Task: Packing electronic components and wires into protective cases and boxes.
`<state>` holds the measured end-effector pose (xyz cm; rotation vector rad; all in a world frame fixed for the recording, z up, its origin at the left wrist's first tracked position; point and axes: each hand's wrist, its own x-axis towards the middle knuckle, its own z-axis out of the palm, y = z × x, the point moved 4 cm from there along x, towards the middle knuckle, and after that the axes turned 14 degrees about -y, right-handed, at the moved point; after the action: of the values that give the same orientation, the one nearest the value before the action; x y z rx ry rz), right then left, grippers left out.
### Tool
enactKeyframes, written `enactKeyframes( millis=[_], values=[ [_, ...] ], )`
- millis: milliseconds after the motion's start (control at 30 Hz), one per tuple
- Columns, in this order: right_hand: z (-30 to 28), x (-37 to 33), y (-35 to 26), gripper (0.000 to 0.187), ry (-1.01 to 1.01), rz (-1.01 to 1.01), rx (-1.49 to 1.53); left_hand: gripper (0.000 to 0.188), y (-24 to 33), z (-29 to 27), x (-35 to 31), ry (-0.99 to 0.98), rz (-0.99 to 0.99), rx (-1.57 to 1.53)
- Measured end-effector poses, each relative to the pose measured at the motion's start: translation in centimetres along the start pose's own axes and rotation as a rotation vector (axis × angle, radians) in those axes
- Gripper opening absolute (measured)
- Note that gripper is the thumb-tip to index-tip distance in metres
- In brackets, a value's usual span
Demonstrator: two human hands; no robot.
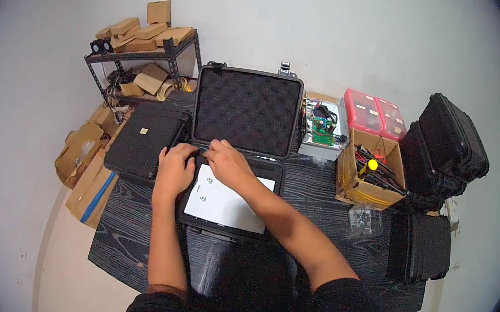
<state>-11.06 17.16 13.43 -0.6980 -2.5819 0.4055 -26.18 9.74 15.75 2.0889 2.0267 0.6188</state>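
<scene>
L hand [176,170], R hand [227,164]: fingers curled, hold unclear. Open blk case [247,111] prob. stiff, hefty; grip rim [280,182].

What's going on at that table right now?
A person's left hand and right hand meet at the far left corner of an open black case. Its lid stands raised, and a white sheet lies inside. What they may be holding is too small to tell. A closed black case sits to the left.
</scene>
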Motion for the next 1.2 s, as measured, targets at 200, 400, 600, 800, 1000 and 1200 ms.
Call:
enactKeyframes(
  millis=[200,400,600,800,1000,1200],
  values=[
    [-0.4,-0.3,0.4,0.027,0.065,0.022,-0.011,0.038,1.1,0.1,-0.6,-0.044,-0.014,0.130],
    [-0.3,-0.5,0.3,0.032,0.060,0.016,-0.017,0.052,3.0,0.6,-0.8,-0.067,-0.085,0.312],
    [0.0,-0.2,1.2,0.032,0.083,0.047,0.058,0.050,2.8,1.8,-0.3,-0.017,-0.044,0.275],
    [-0.4,-0.3,1.8,0.019,0.061,0.061,0.082,0.050,2.3,1.9,0.1,-0.045,-0.010,0.234],
    [-1.0,-0.7,0.4,0.015,0.021,0.029,0.046,0.052,2.3,2.1,0.2,-0.069,-0.026,0.237],
    [-0.6,-0.6,0.8,0.021,0.072,0.053,0.059,0.059,2.1,2.3,0.2,-0.092,-0.027,0.240]
  ],
)
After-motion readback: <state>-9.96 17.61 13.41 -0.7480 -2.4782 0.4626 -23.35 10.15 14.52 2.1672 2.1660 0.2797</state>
